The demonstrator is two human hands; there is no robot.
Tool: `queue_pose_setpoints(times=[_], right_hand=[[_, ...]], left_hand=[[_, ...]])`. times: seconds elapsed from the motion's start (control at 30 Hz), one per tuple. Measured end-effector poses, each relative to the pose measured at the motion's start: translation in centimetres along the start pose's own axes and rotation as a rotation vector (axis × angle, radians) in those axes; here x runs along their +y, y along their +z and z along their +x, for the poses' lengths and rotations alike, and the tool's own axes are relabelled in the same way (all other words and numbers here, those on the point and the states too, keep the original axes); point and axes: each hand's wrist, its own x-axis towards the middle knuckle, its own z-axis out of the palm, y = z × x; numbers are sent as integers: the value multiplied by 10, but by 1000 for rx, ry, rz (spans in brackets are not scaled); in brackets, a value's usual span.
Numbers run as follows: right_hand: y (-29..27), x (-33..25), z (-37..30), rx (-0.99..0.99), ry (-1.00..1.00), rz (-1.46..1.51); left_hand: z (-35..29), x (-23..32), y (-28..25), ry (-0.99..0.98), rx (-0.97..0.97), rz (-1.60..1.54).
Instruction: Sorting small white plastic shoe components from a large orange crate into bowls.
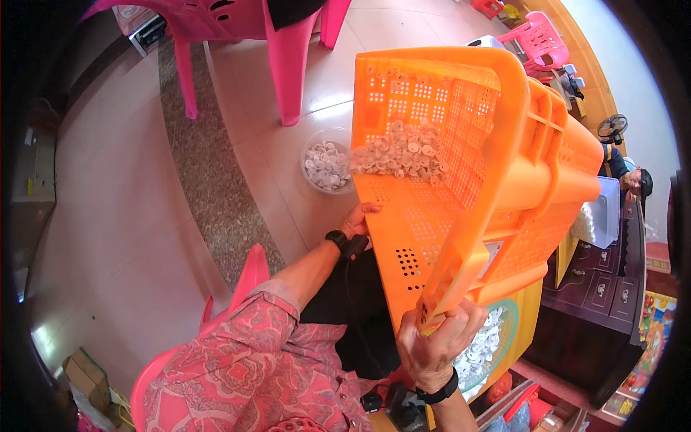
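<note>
A big orange plastic basket with perforated walls is tipped on its side in front of me, its mouth toward the left. My right hand is closed around its near rim. At the basket's lower edge my left hand grips from the side, part of it hidden behind the plastic. Small round whitish translucent pieces with holes are heaped inside and blur at the lip. Beyond that lip, on the left, a clear round tub contains more such pieces. Black bands circle both wrists.
A round greenish basket of white pieces sits on a yellow surface to the right. Pink plastic chairs stand ahead. Dark drawers and another person beside a clear bin are at the far right.
</note>
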Motion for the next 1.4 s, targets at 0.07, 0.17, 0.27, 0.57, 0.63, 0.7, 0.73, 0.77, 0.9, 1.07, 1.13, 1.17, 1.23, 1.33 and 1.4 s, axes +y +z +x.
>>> queue_pose_setpoints(times=[0.07,0.17,0.27,0.57,0.63,0.7,0.73,0.77,0.9,1.07,1.13,1.17,1.23,1.33,1.4], right_hand=[[0,0,-3,4,2,1],[0,-1,-4,-1,6,3],[-8,-3,-7,-5,13,11],[-11,24,16,74,116,28],[-14,27,25,75,129,27],[-18,36,31,81,151,19],[-19,40,35,87,152,14],[-21,45,39,105,160,10],[-22,53,56,172,196,21],[-55,83,43,210,379,231],[-58,83,47,253,443,356],[-52,84,50,247,398,286],[-36,95,49,267,408,255],[-57,71,56,311,613,488],[-65,51,51,360,593,518]], left_hand=[[-2,-1,5,12,22,-4],[-4,-2,7,-18,12,-43],[-7,-5,7,32,13,-52],[3,5,0,103,-11,24],[-4,9,11,113,11,32],[-9,7,27,114,29,40],[-11,6,33,142,80,45],[-11,6,39,169,130,50],[-16,14,57,186,187,49],[-37,7,97,391,179,117],[-27,20,115,571,197,184],[-20,42,113,604,200,224],[-10,49,131,588,271,262],[-26,58,151,611,194,352],[-38,57,156,691,176,365]])
